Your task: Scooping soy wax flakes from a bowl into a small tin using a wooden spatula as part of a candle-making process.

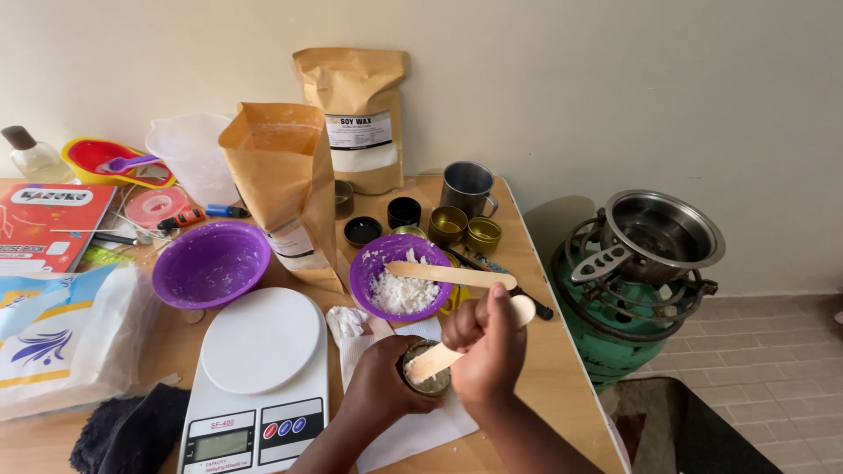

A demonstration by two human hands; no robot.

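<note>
You are at a wooden table (536, 351) set against a plain cream wall (615, 88), with a tiled floor (773, 351) off to your right.

At the far left lie a red booklet (48, 219) and a clear bottle (33, 156); below them sit a white plastic bag (61, 342) and a dark cloth (132, 430). Behind them, a yellow and red dish (105, 158) holds a purple spoon (130, 163), beside a clear plastic jug (189, 154).

Two purple bowls stand on the table: the empty purple bowl (211, 263) on the left and the purple bowl of white flakes (404, 276) nearer the middle, with a flat wooden stick (448, 275) laid across its rim. Between you and the empty bowl sits one white kitchen scale (259, 360).

Two brown paper bags stand between the bowls: the open bag (281, 184) in front, the sealed bag (356, 114) by the wall. Behind the flake bowl you have three gold tins (448, 224), a black lid (363, 230), a black tin (404, 211) and one metal mug (467, 187).

Your left hand (382, 382) is wrapped around a small tin (428, 379) on a white paper towel (413, 430), close to the table's front edge. Your right hand (487, 347) is closed on a wooden spatula (457, 347) whose lower end dips into that tin.

Right of the table stands a green gas burner (615, 333) carrying a steel pot (663, 230).
</note>
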